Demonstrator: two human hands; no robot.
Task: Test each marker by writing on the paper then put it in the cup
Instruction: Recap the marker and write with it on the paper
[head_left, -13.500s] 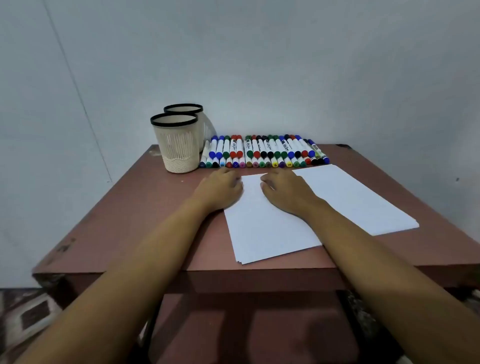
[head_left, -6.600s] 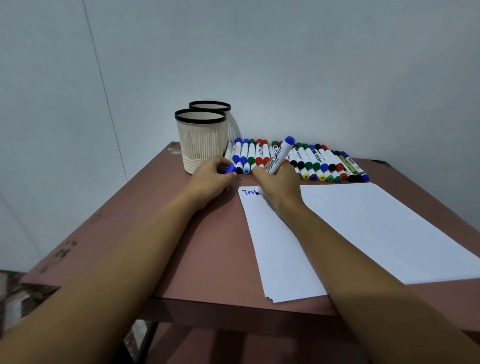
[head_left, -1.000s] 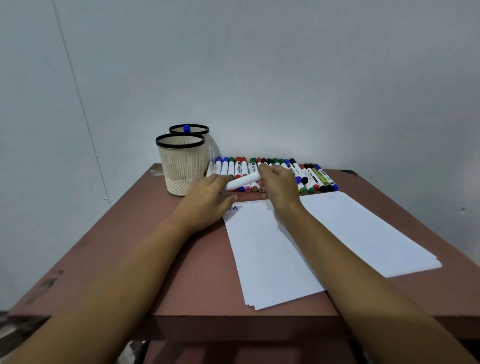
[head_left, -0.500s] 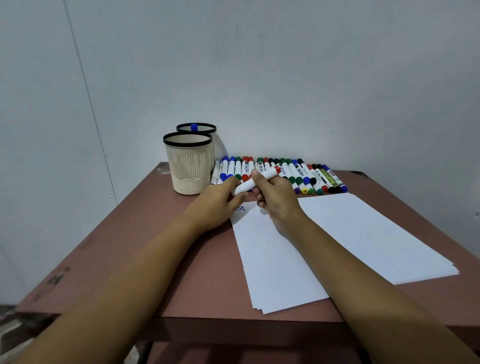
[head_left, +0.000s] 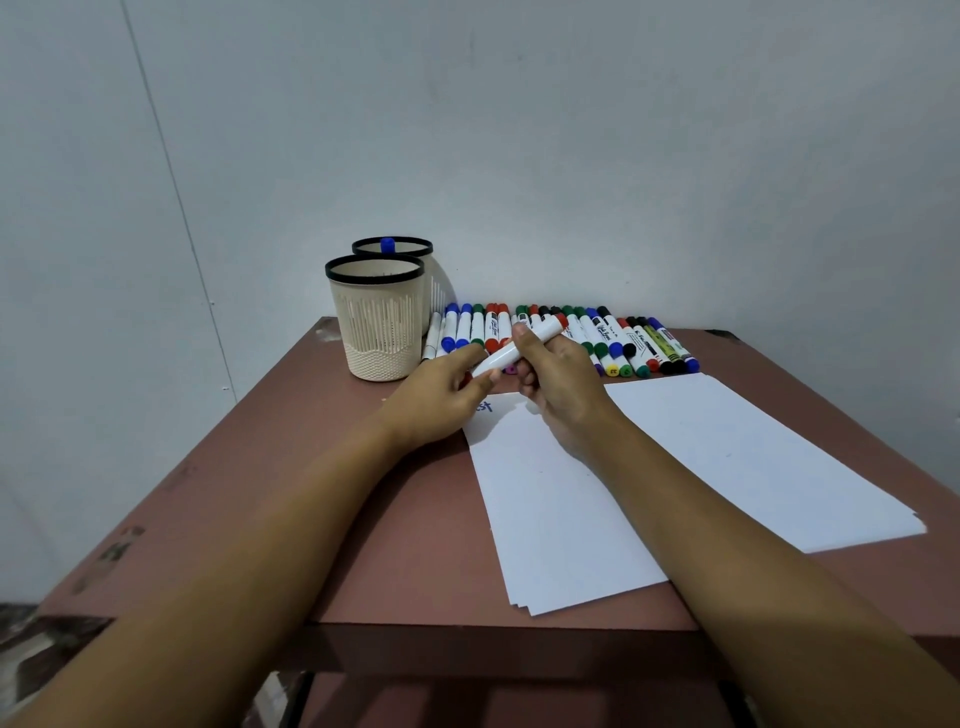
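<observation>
My right grip (head_left: 558, 384) is curled round the marker (head_left: 524, 345) and holds it tilted, red end up, above the far left corner of the paper (head_left: 701, 457). My left grip (head_left: 436, 397) pinches the marker's lower end. The front cup (head_left: 376, 322) stands left of both grips. The rear cup (head_left: 418, 249) holds a blue-capped marker (head_left: 387, 244). The marker row (head_left: 613, 343) lies at the back of the desk (head_left: 249, 493).
</observation>
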